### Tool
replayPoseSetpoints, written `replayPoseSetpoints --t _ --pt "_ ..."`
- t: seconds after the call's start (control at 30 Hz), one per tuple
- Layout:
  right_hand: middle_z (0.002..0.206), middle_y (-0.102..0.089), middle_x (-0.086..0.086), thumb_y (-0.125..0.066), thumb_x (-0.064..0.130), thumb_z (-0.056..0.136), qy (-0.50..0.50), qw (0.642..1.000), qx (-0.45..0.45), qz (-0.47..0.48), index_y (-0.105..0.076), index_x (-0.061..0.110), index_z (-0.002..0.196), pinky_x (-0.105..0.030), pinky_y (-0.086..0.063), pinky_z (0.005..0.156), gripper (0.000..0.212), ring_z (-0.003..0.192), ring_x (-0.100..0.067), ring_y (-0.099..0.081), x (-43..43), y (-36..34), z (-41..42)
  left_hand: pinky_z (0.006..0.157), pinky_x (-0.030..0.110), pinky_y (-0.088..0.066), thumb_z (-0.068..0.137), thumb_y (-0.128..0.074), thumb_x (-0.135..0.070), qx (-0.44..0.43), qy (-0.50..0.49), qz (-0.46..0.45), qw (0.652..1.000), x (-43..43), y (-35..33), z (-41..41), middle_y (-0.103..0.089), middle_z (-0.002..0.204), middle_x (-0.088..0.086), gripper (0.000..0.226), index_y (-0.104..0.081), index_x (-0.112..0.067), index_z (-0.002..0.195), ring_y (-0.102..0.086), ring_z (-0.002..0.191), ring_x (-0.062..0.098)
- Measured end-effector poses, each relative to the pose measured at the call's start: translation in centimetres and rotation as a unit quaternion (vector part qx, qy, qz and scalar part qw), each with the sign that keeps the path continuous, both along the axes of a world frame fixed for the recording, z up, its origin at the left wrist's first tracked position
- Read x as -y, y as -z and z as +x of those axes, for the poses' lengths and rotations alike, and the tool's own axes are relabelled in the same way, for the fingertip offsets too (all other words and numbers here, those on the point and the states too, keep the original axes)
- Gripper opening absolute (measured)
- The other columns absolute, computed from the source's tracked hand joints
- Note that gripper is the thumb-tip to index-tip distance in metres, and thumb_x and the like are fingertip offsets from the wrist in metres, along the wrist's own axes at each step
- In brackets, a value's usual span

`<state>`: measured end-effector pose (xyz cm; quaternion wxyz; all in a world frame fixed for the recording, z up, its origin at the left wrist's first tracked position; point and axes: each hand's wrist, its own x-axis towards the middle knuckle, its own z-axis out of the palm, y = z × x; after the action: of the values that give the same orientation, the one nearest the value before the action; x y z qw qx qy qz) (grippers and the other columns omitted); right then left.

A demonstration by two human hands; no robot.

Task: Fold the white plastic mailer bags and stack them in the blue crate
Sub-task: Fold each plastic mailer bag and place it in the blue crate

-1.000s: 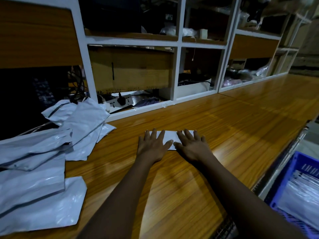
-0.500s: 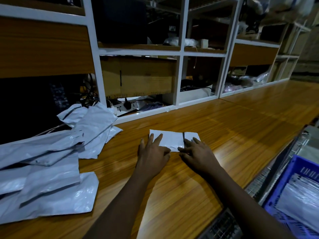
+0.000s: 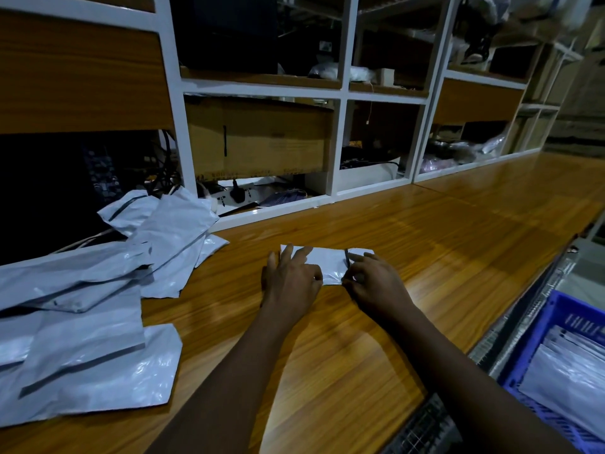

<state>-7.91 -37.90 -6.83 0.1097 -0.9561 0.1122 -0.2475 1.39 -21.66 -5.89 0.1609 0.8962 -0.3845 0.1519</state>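
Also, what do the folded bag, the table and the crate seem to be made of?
The folded bag: thin plastic film, glossy; it creases and shines. The table: wood or wood-look laminate, polished; grain lines and reflections show. The crate: blue plastic, probably moulded; its wall is slotted.

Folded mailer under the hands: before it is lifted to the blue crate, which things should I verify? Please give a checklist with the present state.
1. Folded mailer lies flat on the table: ok.
2. Left hand rests on its left part, fingers spread: ok.
3. Right hand has a firm pinch on its right part: cannot tell.
4. Blue crate stands at the right, bags already inside: ok.
5. Room left in the crate: cannot tell, the frame cuts it.
6. Unfolded pile lies apart at the left: ok.
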Motion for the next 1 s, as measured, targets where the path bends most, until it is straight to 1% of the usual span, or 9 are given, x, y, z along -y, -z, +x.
replayPoseSetpoints --t 0.13,0.23,0.4,0.5,0.63,0.7,0.83,0.93,1.0 --pt "0.122 -0.068 -0.005 -0.065 0.023 0.092 -0.002 1.0 0.009 -0.009 -0.072 0.013 0.096 -0.034 -0.045 0.084 0.013 0.11 -0.025 -0.057 0.0 0.2 0.5 0.118 0.051 -0.008 0.096 -0.055 -0.042 -0.005 0.005 0.002 1.0 0.4 0.3 0.4 -0.031 0.159 -0.006 0.022 -0.071 -0.033 0.108 -0.015 0.149 0.023" --pt "0.128 -0.066 -0.004 -0.057 0.024 0.096 -0.008 0.999 -0.005 -0.033 -0.07 0.013 0.101 -0.04 -0.05 0.088 0.018 0.116 -0.028 -0.057 0.5 0.6 1.1 0.118 0.055 -0.007 0.091 -0.056 -0.053 -0.008 0.01 0.014 1.0 0.6 0.6 0.6 -0.028 0.16 -0.004 0.028 -0.066 -0.034 0.107 -0.013 0.149 0.025" --pt "0.127 -0.063 -0.013 -0.038 0.034 0.097 -0.009 0.999 -0.005 -0.035 -0.057 0.005 0.129 -0.043 -0.049 0.09 0.047 0.115 -0.032 -0.057 0.9 1.1 1.0 0.116 0.057 -0.013 0.091 -0.057 -0.048 0.039 0.016 0.012 0.999 0.8 0.5 0.7 -0.035 0.156 -0.003 0.024 -0.066 -0.034 0.108 -0.018 0.147 0.027" --pt "0.127 -0.061 -0.013 -0.034 0.04 0.095 -0.03 0.999 0.006 -0.038 -0.055 0.005 0.127 -0.043 -0.047 0.09 0.052 0.116 -0.032 -0.055 0.8 1.1 0.6 0.117 0.057 -0.01 0.099 -0.049 -0.04 0.067 0.013 0.008 0.998 1.0 0.3 0.4 -0.036 0.155 -0.003 0.022 -0.067 -0.032 0.109 -0.019 0.147 0.027" --pt "0.146 -0.05 -0.003 -0.048 0.044 0.096 -0.017 0.999 0.028 -0.03 -0.06 0.018 0.119 -0.045 -0.036 0.105 0.037 0.135 -0.026 -0.042 0.2 0.2 0.6 0.118 0.059 -0.009 0.1 -0.05 -0.036 0.086 0.009 -0.028 0.996 1.1 0.3 0.2 -0.041 0.152 -0.001 0.023 -0.068 -0.028 0.11 -0.02 0.148 0.027" --pt "0.146 -0.051 -0.005 -0.051 0.046 0.093 -0.022 0.997 0.046 -0.049 -0.062 0.018 0.114 -0.05 -0.037 0.107 0.036 0.136 -0.03 -0.042 0.2 0.2 0.4 0.115 0.062 -0.014 0.097 -0.057 -0.033 0.11 0.011 -0.049 0.993 1.2 0.3 0.1 -0.049 0.146 0.001 0.017 -0.071 -0.026 0.104 -0.029 0.145 0.029" --pt "0.142 -0.055 -0.007 -0.074 0.031 0.083 -0.022 0.995 0.065 -0.073 -0.064 0.015 0.111 -0.06 -0.039 0.104 0.034 0.136 -0.035 -0.044 0.6 0.4 0.1 0.108 0.067 -0.028 0.089 -0.067 -0.029 0.155 0.011 -0.097 0.983 1.2 0.2 -0.5 -0.061 0.133 0.003 0.006 -0.07 -0.024 0.089 -0.044 0.136 0.034" --pt "0.143 -0.054 -0.005 -0.07 0.04 0.083 -0.013 0.994 0.078 -0.071 -0.064 0.017 0.108 -0.059 -0.033 0.109 0.034 0.138 -0.033 -0.041 0.4 0.2 -0.1 0.106 0.069 -0.029 0.087 -0.069 -0.027 0.193 0.014 -0.129 0.973 1.0 -0.1 -0.9 -0.062 0.131 0.005 0.006 -0.068 -0.021 0.086 -0.046 0.134 0.037" --pt "0.142 -0.055 -0.005 -0.058 0.048 0.082 -0.006 0.993 0.095 -0.068 -0.064 0.017 0.102 -0.06 -0.03 0.111 0.037 0.138 -0.034 -0.041 0.3 -0.2 -0.4 0.107 0.07 -0.026 0.09 -0.06 -0.031 0.21 0.013 -0.13 0.969 0.9 -0.5 -1.1 -0.061 0.132 0.007 0.014 -0.068 -0.02 0.086 -0.044 0.135 0.04"
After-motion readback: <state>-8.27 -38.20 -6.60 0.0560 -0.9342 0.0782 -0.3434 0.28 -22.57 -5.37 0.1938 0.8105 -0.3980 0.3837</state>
